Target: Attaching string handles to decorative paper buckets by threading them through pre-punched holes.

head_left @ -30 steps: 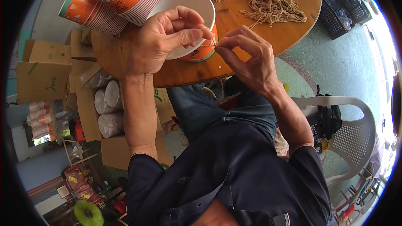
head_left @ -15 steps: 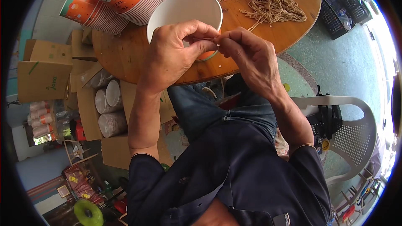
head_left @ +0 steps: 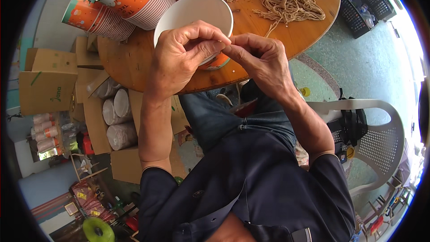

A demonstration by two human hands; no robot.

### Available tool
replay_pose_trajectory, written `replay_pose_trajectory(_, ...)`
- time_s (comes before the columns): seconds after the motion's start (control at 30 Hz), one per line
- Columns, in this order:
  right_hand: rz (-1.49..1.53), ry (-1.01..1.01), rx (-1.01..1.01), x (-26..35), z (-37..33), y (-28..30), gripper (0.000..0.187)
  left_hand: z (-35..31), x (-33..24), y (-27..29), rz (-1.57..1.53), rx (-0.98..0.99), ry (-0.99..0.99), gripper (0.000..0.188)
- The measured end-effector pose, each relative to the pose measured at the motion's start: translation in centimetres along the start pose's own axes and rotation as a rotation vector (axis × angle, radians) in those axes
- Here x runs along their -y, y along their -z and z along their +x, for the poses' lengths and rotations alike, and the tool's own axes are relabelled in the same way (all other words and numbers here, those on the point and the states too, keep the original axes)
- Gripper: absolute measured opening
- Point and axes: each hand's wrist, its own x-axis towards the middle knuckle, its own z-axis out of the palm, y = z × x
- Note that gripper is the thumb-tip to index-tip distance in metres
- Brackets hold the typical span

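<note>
1. I see the left hand (head_left: 181, 56) curled, with its thumb and pointing finger pinched close together at the tips. The right hand (head_left: 266, 62) is pinched the same way, and the two sets of tips meet.
2. There may be a bit of thin string in that pinch, but it is too small for me to tell.
3. The big paper cup (head_left: 192, 15) is on the round wooden table (head_left: 130, 65), just behind the left hand. That hand hides part of its near rim, and I can't tell if they touch.
4. The cup looks light and a little stiff. I think a hard squeeze would dent it. The good place to hold it is around its side, or by the rim with a soft pinch.
5. The heap of tan string (head_left: 293, 0) lies on the table past the right hand, not touching it. One loose end pokes out toward that hand.
6. The string looks soft, floppy and very light, and it could tangle. It's best to pick up one strand near its end, with just fingertips.
7. More cups, in tall stacks (head_left: 143, 0), lean on the left side, beyond the left hand.
</note>
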Motion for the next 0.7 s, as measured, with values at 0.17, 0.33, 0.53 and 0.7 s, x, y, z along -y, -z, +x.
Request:
replay_pose_trajectory(0.17,0.030,0.051,-0.060,-0.2,-0.2,-0.5,0.017,-0.3,-0.7,-0.3,-0.030,-0.075,0.075,0.006)
replay_pose_trajectory(0.33,-0.014,-0.018,-0.059,0.3,-0.6,-0.1,0.015,-0.1,-0.7,-0.5,-0.064,-0.153,0.179,0.004)
replay_pose_trajectory(0.53,0.042,-0.011,-0.010,0.7,-0.8,-0.1,0.014,-0.8,-0.6,-0.8,0.131,-0.118,0.075,0.002)
replay_pose_trajectory(0.7,0.055,-0.011,0.022,0.8,-0.7,0.1,0.013,-0.9,-0.9,-0.7,0.344,-0.084,-0.062,0.005)
